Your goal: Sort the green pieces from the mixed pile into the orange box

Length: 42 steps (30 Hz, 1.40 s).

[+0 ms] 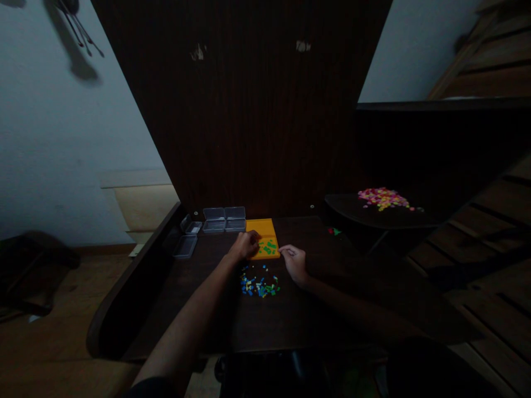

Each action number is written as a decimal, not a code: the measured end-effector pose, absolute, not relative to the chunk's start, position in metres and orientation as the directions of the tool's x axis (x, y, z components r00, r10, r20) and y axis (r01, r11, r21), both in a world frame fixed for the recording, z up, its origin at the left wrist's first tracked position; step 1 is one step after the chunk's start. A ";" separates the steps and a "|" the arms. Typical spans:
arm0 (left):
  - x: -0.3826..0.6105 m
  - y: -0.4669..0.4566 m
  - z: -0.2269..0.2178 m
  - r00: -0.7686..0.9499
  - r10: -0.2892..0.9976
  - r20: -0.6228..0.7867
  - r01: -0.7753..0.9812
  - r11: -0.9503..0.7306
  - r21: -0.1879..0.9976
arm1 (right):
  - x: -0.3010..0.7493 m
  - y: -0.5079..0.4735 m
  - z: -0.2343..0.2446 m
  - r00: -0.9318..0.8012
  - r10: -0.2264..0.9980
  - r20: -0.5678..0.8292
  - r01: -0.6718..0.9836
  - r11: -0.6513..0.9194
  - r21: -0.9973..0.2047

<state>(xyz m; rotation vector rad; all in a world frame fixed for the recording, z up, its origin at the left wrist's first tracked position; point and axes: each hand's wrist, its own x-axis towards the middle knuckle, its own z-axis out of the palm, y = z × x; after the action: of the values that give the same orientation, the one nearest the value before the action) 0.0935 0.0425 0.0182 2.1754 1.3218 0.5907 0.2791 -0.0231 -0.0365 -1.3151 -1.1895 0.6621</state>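
Observation:
A yellow tray lies on the dark table, with several small green pieces on its near half. My left hand is at the tray's left side, its fingers curled closed over the edge; what they hold, if anything, is hidden. At the near right corner of the tray is my right hand, thumb and fingers pinched together. Whatever may be between those fingertips is too small to name. Just in front of the tray, a loose scatter of tiny blue, white, yellow and green pieces lies between my forearms.
Clear plastic boxes with open lids stand behind my left hand, and a smaller clear box and a flat clear container are farther left. Red and green pieces lie at the right. A raised shelf holds a pink and yellow pile.

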 end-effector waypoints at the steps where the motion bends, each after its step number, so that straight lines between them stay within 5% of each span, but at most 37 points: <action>1: 0.094 0.044 0.016 0.430 0.898 0.089 0.670 -0.384 0.635 | 0.279 -0.024 -0.038 0.316 0.908 0.274 0.244 0.202 -0.949; 26: 0.079 0.054 0.009 0.439 0.892 0.106 0.678 -0.406 0.613 | 0.278 -0.024 -0.037 0.336 0.917 0.216 0.145 0.176 -0.974; 33: 0.071 0.043 0.014 0.370 0.903 0.220 0.656 -0.421 0.626 | 0.278 -0.022 -0.043 0.333 0.902 0.273 0.131 0.242 -0.961; 37: 0.066 0.032 0.011 0.276 0.899 0.341 0.659 -0.435 0.614 | 0.279 -0.032 -0.043 0.181 0.945 0.273 0.127 0.253 -0.959; 42: 0.056 0.017 0.003 0.214 0.834 0.508 0.655 -0.509 0.559 | 0.288 -0.041 -0.039 -0.266 0.959 0.096 0.211 0.155 -0.965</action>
<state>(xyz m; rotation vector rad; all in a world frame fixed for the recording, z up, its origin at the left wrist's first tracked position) 0.0562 0.0172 0.0025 2.2635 1.4167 1.1738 0.2877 -0.0411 -0.0386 -1.1463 -1.6309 1.1769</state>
